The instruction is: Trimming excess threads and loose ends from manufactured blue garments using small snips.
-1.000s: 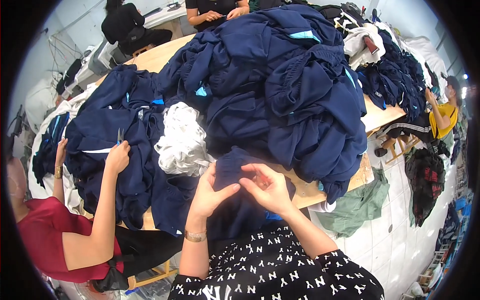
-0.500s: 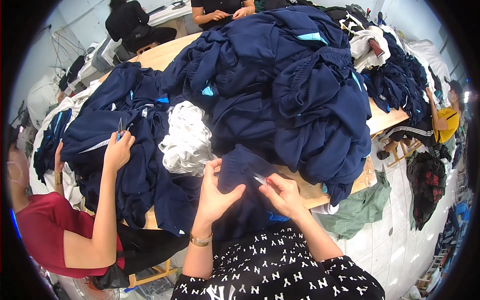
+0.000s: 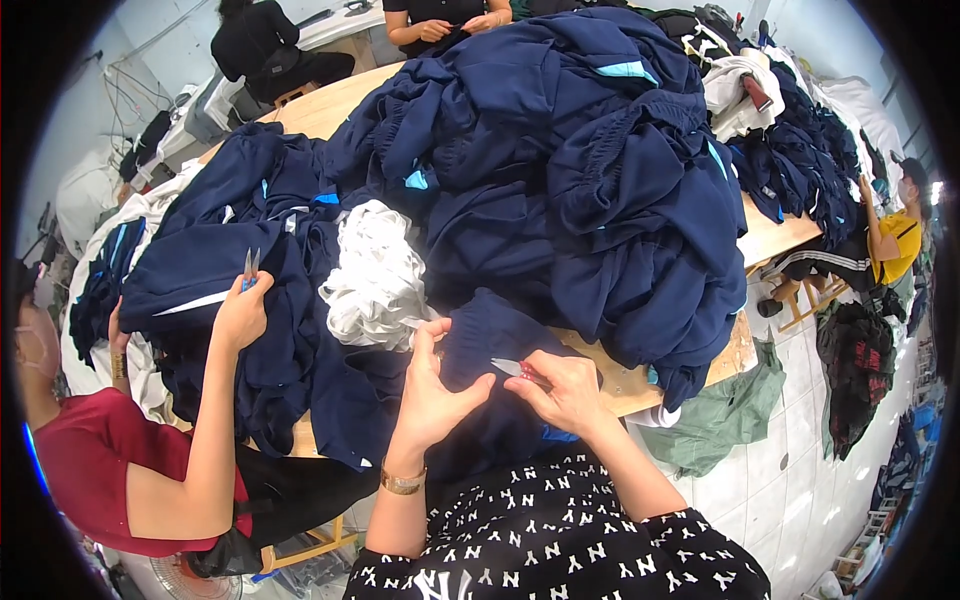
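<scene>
1. At the far left, a co-worker in a red top (image 3: 95, 470) sits beside you; their raised hand (image 3: 240, 315) holds small metal snips (image 3: 249, 268), blades pointing up, against a heap of dark navy garments (image 3: 230, 250) with a thin white stripe.
2. Just right of that heap lies a crumpled white bundle of fabric (image 3: 378, 275), soft and ribbed in folds, resting on the pale wooden table (image 3: 320, 110).
3. Your left hand (image 3: 432, 395) is raised with the fingers upright and the thumb spread, pinching the near edge of a navy garment (image 3: 490, 340) that hangs over the near edge of the table, straight in front of you. A gold-coloured bracelet (image 3: 402, 483) circles that wrist.
4. Your right hand (image 3: 565, 392) is closed around a small pair of thread snips (image 3: 512, 369); the thin silvery tip points left toward your left thumb, just above the navy cloth.
5. Beyond your hands rises a large mound of navy clothing (image 3: 590, 170), matte and heavily creased, with light blue patches showing in places.
6. Right of the table, a green cloth (image 3: 725, 425) lies slumped on the pale tiled floor (image 3: 800, 480).
7. At the far right, a person in a yellow top (image 3: 900, 245) sits at the table's end.
</scene>
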Demonstrator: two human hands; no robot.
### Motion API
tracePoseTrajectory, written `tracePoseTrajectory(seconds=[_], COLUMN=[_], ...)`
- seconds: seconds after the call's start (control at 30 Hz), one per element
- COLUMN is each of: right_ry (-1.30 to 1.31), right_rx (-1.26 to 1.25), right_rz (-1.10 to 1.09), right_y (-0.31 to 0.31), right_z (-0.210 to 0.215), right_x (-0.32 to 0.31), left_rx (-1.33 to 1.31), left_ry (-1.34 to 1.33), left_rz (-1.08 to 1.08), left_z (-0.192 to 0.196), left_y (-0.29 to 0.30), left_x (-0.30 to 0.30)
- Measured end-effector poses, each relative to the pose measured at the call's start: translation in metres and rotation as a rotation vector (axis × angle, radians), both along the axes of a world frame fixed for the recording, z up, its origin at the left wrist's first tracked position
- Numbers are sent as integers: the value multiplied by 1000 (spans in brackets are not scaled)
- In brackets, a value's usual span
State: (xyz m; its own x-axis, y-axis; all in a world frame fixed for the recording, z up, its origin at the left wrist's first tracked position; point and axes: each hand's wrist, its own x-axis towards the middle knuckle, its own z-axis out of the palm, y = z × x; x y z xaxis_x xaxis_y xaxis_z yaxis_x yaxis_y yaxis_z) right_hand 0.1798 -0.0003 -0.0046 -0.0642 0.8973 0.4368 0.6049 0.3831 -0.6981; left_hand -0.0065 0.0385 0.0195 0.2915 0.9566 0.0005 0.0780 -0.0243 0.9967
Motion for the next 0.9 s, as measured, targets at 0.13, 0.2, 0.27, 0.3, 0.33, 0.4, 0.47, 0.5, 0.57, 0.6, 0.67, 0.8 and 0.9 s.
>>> tracePoseTrajectory(seconds=[0.13, 0.2, 0.27, 0.3, 0.33, 0.4, 0.47, 0.5, 0.57, 0.6, 0.67, 0.8, 0.9], right_ry=[78, 310, 602, 735, 851, 971, 682, 637, 634, 626, 762, 1069, 1201], right_rx=[-58, -164, -306, -396, -407, -377, -354, -345, -269, -297, -372, -425, -399], right_rz=[-7, -37, -40, -29, -12, -7, -50, -51, -5, -6, -7, 52, 124], right_y=[-2, -3, 0, -1, 2, 11, 16, 19, 29, 30, 30, 20, 11], right_z=[0, -10, -19, -20, -14, -9, -4, -6, -21, -23, -13, -1, 2], right_x=[2, 2, 5, 7, 5, -2, -1, -4, -10, -9, -9, -4, 3], left_rx=[-16, -5, -51, -99, -102, -139, -163, -146, -125, -70, -15, -126, -112], left_ry=[18, -22, -58, -92, -46, -51, -43, -30, -17, 29, 75, -125, -145], left_rz=[-12, -45, -74, -102, -100, -92, -108, -117, -126, -115, -97, -179, -170], left_z=[0, -1, -10, -16, -23, -34, -28, -25, -24, -27, -26, -16, -12], left_y=[-3, -4, -5, -7, -10, -16, -19, -20, -20, -21, -20, -19, -20], left_x=[0, 0, -1, -2, -4, -4, 0, 2, 3, 3, 1, 1, 1])
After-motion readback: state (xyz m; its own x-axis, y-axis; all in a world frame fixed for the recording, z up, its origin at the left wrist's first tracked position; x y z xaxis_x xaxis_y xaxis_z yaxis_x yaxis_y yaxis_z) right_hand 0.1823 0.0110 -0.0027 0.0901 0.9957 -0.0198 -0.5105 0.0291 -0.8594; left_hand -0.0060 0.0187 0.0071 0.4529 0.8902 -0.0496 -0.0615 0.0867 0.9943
